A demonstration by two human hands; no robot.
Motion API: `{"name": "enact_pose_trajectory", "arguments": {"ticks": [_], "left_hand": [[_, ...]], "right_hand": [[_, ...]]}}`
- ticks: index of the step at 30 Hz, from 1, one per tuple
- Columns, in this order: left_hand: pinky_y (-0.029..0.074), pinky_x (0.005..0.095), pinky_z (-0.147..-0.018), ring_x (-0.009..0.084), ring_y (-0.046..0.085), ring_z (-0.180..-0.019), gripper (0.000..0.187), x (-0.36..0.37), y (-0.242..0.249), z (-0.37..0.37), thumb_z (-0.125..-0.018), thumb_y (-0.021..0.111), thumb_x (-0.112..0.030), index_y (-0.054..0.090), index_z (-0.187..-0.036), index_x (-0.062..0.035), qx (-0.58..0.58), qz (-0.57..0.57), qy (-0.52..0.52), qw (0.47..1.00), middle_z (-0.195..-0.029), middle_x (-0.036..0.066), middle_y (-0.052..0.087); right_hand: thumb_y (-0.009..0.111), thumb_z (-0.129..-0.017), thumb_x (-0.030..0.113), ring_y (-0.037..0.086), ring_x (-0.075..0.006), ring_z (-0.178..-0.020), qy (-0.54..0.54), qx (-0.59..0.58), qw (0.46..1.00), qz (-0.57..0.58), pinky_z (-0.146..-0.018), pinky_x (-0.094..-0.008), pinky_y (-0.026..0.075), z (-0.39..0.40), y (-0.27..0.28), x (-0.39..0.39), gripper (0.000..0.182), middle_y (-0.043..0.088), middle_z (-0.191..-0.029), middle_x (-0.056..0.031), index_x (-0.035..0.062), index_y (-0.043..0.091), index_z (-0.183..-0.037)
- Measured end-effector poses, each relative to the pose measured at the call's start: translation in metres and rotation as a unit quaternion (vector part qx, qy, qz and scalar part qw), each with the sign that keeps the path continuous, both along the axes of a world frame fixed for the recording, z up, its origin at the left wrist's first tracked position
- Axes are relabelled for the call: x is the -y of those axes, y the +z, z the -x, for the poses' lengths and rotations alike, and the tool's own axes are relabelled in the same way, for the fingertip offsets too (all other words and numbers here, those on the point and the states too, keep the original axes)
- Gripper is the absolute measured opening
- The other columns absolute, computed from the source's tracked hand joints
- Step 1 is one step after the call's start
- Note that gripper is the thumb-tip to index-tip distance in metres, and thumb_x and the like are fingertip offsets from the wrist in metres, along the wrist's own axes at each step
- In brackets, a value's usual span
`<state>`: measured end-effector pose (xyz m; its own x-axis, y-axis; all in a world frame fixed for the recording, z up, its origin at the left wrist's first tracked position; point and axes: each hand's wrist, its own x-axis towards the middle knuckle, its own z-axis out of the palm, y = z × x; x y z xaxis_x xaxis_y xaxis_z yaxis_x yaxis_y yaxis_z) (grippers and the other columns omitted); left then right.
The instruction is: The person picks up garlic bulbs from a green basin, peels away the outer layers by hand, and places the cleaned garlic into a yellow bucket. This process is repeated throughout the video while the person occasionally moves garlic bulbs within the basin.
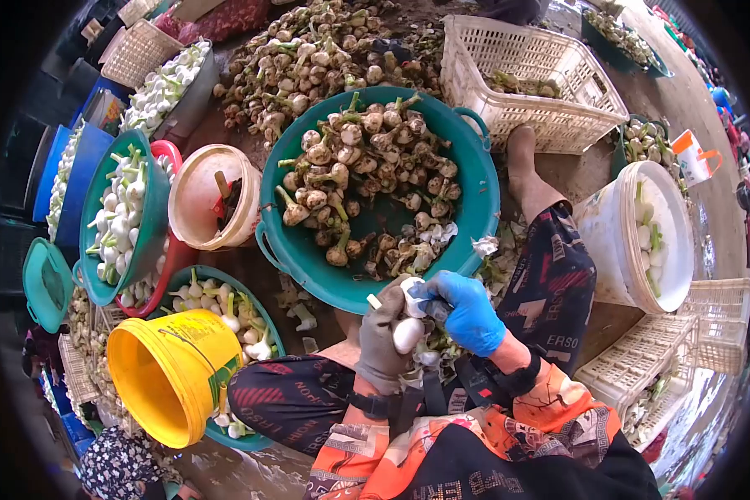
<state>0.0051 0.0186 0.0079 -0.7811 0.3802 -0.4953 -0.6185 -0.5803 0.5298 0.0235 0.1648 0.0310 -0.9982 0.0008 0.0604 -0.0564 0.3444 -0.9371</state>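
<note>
My left hand, in a grey glove, grips a peeled white onion bulb close to my lap. My right hand, in a blue glove, presses a small knife against the top of that bulb. Just beyond both hands sits a big teal basin heaped with unpeeled, dirty onions. Peelings lie between the basin and my knees.
A yellow bucket lies tipped at the lower left beside a teal bowl of peeled onions. A white bucket with a few peeled bulbs stands right. White crates, a cream tub and more filled basins ring the spot.
</note>
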Motion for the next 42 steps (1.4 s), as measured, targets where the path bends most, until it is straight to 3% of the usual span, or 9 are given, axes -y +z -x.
{"name": "enact_pose_trajectory", "arguments": {"ticks": [4,9,11,13,15,20,28,35,42], "left_hand": [[0.056,0.0313,-0.063,0.0183,0.063,-0.072,0.042,-0.016,0.022,-0.001,-0.1,0.043,-0.035,0.048,-0.126,-0.0022,0.034,-0.074,0.001,0.997,-0.089,0.01,0.063],[0.059,0.0318,-0.054,0.0238,0.066,-0.064,0.038,-0.015,0.007,0.007,-0.098,0.043,-0.037,0.051,-0.125,-0.0105,0.054,-0.179,0.013,0.982,-0.088,0.014,0.065],[0.059,0.032,-0.053,0.0249,0.067,-0.064,0.035,-0.025,0.007,0.019,-0.097,0.044,-0.037,0.055,-0.119,-0.0116,0.148,-0.183,0.089,0.968,-0.09,0.015,0.065],[0.058,0.0331,-0.056,0.0229,0.066,-0.075,0.031,-0.042,0.018,0.027,-0.096,0.047,-0.031,0.057,-0.114,-0.0073,0.071,-0.104,0.047,0.991,-0.093,0.011,0.063],[0.061,0.0358,-0.06,0.0239,0.066,-0.076,0.033,-0.072,0.039,0.042,-0.095,0.048,-0.033,0.058,-0.112,-0.0063,0.087,-0.148,-0.006,0.985,-0.094,0.012,0.063],[0.053,0.0308,-0.081,0.0183,0.063,-0.097,0.031,-0.205,0.115,0.051,-0.081,0.066,-0.001,0.055,-0.11,0.0007,-0.695,0.12,-0.082,0.704,-0.109,0.012,0.062],[0.048,0.0235,-0.07,0.0115,0.059,-0.088,0.047,-0.152,0.102,0.035,-0.089,0.062,-0.013,0.047,-0.13,0.0027,-0.207,0.101,-0.164,0.959,-0.104,0.007,0.059],[0.049,0.0244,-0.067,0.011,0.06,-0.082,0.021,-0.017,0.022,-0.013,-0.092,0.059,-0.014,0.064,-0.104,0.0027,0.084,0.098,-0.201,0.971,-0.091,0.006,0.064],[0.031,0.0199,-0.039,0.0053,0.049,-0.054,0.014,0.0,-0.011,-0.019,-0.091,0.059,-0.014,0.065,-0.092,-0.0016,0.068,0.093,-0.047,0.992,-0.07,0.002,0.058]], "right_hand": [[0.067,-0.082,0.007,0.063,-0.0222,-0.08,-0.028,0.166,0.829,0.533,-0.074,-0.0309,0.05,-0.012,0.009,-0.018,0.017,0.063,-0.085,-0.0071,-0.0004,0.059,-0.095],[0.069,-0.079,0.018,0.064,-0.0283,-0.083,0.0,0.019,0.724,0.69,-0.077,-0.0382,0.052,-0.033,-0.009,-0.05,0.027,0.063,-0.092,-0.0177,-0.0003,0.058,-0.095],[0.065,-0.08,0.016,0.065,-0.0275,-0.082,-0.101,0.173,0.728,0.656,-0.076,-0.0389,0.052,-0.046,-0.041,-0.057,0.019,0.065,-0.089,-0.0158,0.0007,0.061,-0.092],[0.064,-0.082,0.014,0.065,-0.0301,-0.091,0.022,0.179,0.981,0.07,-0.08,-0.0421,0.051,-0.062,-0.06,-0.045,0.017,0.066,-0.093,-0.0174,0.0026,0.066,-0.094],[0.063,-0.083,0.014,0.063,-0.0333,-0.083,0.01,0.183,0.974,-0.13,-0.077,-0.0371,0.05,-0.07,-0.069,-0.022,0.019,0.065,-0.091,-0.0185,0.0053,0.066,-0.099],[0.064,-0.082,0.015,0.061,-0.0314,-0.085,-0.087,0.204,0.949,0.222,-0.078,-0.0383,0.049,-0.065,-0.055,-0.012,0.023,0.063,-0.094,-0.0169,0.0028,0.062,-0.102],[0.068,-0.078,0.005,0.06,-0.0223,-0.1,-0.274,0.093,0.917,0.274,-0.084,-0.0311,0.049,-0.059,-0.043,-0.063,0.041,0.061,-0.116,-0.0132,0.0007,0.055,-0.117],[0.069,-0.071,-0.002,0.053,-0.0335,-0.114,0.014,0.007,0.997,-0.071,-0.095,-0.0372,0.045,-0.034,-0.022,-0.031,0.064,0.051,-0.132,-0.0178,0.004,0.048,-0.131],[0.07,-0.082,0.013,0.058,-0.0205,-0.109,0.117,0.195,0.966,0.121,-0.093,-0.0327,0.046,-0.011,-0.015,-0.028,0.046,0.058,-0.126,-0.0125,0.004,0.056,-0.125]]}}
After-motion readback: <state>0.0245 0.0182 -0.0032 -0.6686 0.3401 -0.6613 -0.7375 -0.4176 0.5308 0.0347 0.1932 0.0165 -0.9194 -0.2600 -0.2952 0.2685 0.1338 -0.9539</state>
